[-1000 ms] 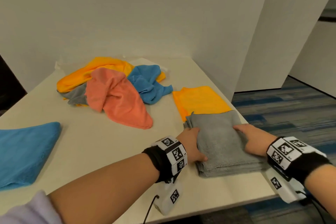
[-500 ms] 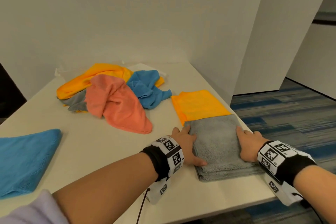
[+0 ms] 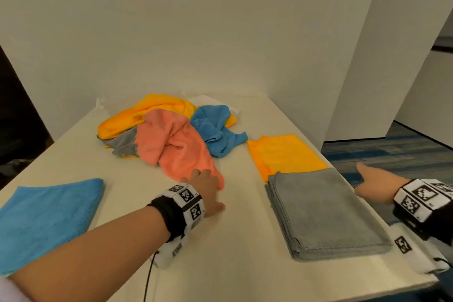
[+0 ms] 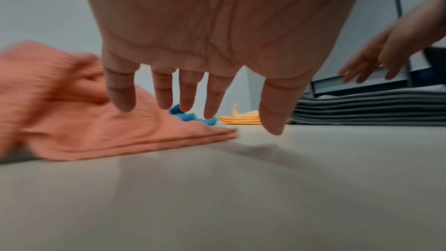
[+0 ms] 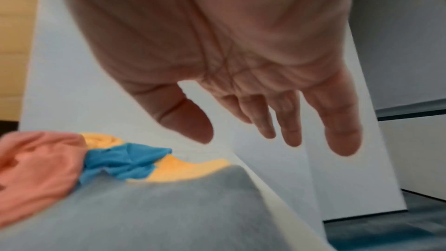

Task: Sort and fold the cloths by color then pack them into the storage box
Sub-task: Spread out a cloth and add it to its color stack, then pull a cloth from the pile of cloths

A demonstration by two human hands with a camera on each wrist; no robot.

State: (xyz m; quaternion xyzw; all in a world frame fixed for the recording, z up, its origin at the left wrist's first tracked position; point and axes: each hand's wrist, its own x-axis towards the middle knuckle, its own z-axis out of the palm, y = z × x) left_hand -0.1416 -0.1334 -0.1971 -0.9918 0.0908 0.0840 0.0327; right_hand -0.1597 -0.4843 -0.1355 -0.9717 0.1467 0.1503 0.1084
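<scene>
I am reaching my left hand (image 3: pixel 208 190), fingers loose and empty, over the coral cloth (image 3: pixel 176 144) on the worktop (image 3: pixel 232 240); my right hand (image 3: pixel 375 185) is hovering empty. I should pinch one corner, lifting it clear of the pile.

A pale worktop in a plain, partitioned room.

The table (image 3: pixel 232 265) was cream-white and smooth, its right edge running beside a floor of blue-patterned carpet (image 3: pixel 392 152) in darker and lighter stripes. White wall panels (image 3: pixel 196 32) closed off the back, and a second angled panel (image 3: pixel 382 56) rose at the right, with more carpet showing past its base. At the far left stood a dark opening (image 3: pixel 17 117), too dim to make out. At the table's back edge lay something small and white (image 3: pixel 208 100), possibly crumpled plastic or paper, though the view was too soft to be sure.
</scene>
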